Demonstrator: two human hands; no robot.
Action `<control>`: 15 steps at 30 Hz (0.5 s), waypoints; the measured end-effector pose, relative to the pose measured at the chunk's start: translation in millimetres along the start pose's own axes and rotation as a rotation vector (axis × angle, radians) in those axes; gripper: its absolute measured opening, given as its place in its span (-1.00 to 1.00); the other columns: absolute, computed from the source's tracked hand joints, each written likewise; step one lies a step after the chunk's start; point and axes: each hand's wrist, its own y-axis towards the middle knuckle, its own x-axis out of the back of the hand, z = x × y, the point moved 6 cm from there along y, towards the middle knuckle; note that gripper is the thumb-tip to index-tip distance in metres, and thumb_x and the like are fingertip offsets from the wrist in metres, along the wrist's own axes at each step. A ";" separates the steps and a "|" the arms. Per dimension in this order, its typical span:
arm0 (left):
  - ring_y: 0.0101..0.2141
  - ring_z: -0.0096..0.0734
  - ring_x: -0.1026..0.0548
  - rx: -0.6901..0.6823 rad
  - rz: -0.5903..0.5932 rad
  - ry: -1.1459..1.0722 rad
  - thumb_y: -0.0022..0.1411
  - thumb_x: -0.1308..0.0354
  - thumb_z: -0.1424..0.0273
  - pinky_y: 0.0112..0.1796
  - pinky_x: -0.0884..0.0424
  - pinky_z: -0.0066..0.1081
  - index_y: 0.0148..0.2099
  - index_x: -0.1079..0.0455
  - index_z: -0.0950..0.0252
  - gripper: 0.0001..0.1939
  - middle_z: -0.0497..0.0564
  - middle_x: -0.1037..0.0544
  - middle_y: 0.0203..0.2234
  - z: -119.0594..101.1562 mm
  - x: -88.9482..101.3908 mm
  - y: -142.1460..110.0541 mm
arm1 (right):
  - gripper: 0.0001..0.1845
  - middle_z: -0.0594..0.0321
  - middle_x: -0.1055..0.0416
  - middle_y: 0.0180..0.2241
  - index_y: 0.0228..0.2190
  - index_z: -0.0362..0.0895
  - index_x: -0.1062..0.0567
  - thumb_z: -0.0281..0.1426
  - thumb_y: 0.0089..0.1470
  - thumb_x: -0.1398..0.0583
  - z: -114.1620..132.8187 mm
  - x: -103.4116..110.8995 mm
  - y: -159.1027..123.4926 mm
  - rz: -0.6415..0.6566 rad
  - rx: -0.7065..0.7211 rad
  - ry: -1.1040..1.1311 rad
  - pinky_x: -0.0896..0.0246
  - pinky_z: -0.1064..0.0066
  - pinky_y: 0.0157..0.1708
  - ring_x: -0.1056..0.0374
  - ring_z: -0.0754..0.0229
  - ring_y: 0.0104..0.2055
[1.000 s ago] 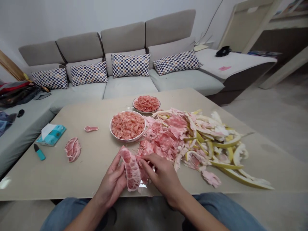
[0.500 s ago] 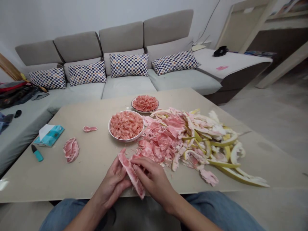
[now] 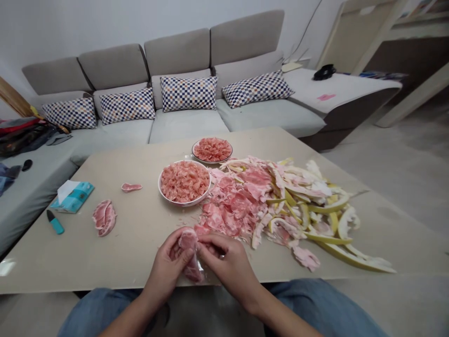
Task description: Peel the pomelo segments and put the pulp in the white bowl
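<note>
My left hand (image 3: pixel 170 258) is closed round a pink pomelo segment (image 3: pixel 191 260), held upright over the table's near edge. Thumb and fingers of my right hand (image 3: pixel 224 262) pinch the right side of that same segment, near its upper end. Just beyond my hands stands a white bowl (image 3: pixel 184 204) heaped with peeled pink pomelo flesh (image 3: pixel 184 181). Torn pink membranes (image 3: pixel 235 206) lie in a pile to the right of it. On the left of the table rest another pomelo segment (image 3: pixel 104 218) and a small pink piece (image 3: pixel 131 187).
Behind the bowl is a dark-rimmed plate (image 3: pixel 231 152) with more flesh. Yellow-green rind strips (image 3: pixel 336 248) spread across the table's right side. A tissue pack (image 3: pixel 73 196) and a turquoise-handled knife (image 3: pixel 55 222) lie far left. A grey sofa (image 3: pixel 185 126) stands behind the table (image 3: pixel 140 252).
The segment has turned from a slant to more upright in my left hand. My right hand has shifted slightly, its fingers now pinching at the segment's upper edge.
</note>
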 end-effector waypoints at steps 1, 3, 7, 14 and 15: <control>-0.02 -0.15 -0.47 -0.009 -0.002 0.027 0.03 -0.32 0.29 0.02 -0.33 -0.26 0.02 -0.40 0.26 -0.52 0.11 -0.53 -0.03 0.0 0.5 -0.1 | -0.81 0.26 -0.42 -0.58 -0.43 -0.17 -0.60 -0.34 0.04 -0.20 -0.6 -0.2 -0.1 0.002 -0.027 0.023 -0.09 0.51 -0.58 -0.22 0.30 -0.58; -0.01 -0.14 -0.46 -0.031 -0.005 0.081 0.04 -0.30 0.28 0.02 -0.34 -0.25 0.02 -0.41 0.27 -0.53 0.13 -0.52 -0.02 -0.9 1.2 -0.5 | -0.78 0.27 -0.38 -0.61 -0.46 -0.18 -0.59 -0.31 0.02 -0.20 -2.5 -0.9 -0.5 0.012 -0.092 0.070 -0.04 0.52 -0.60 -0.17 0.33 -0.60; 0.00 -0.14 -0.44 -0.077 -0.006 0.178 0.07 -0.28 0.26 0.02 -0.33 -0.27 0.04 -0.42 0.25 -0.53 0.12 -0.49 0.00 -4.6 1.8 -1.8 | -0.72 0.31 -0.30 -0.65 -0.50 -0.22 -0.57 -0.26 -0.02 -0.19 -6.8 -3.3 -2.1 0.064 -0.223 0.148 0.03 0.53 -0.62 -0.10 0.35 -0.62; -0.01 -0.18 -0.41 -0.144 0.037 0.271 0.09 -0.27 0.28 0.02 -0.30 -0.32 0.03 -0.46 0.22 -0.58 0.09 -0.48 -0.06 -9.9 0.1 -2.7 | -0.70 0.34 -0.23 -0.67 -0.56 -0.23 -0.52 -0.24 -0.06 -0.18 -7.2 -3.8 -0.2 0.097 -0.253 0.143 0.08 0.52 -0.62 -0.05 0.36 -0.62; -0.02 -0.18 -0.42 -0.145 0.051 0.269 0.09 -0.27 0.28 0.01 -0.30 -0.32 0.03 -0.46 0.22 -0.58 0.09 -0.49 -0.08 -10.0 -0.9 -2.8 | -0.72 0.36 -0.21 -0.68 -0.58 -0.23 -0.50 -0.25 -0.07 -0.18 -8.1 -3.5 -0.2 0.090 -0.258 0.141 0.10 0.53 -0.62 -0.03 0.37 -0.62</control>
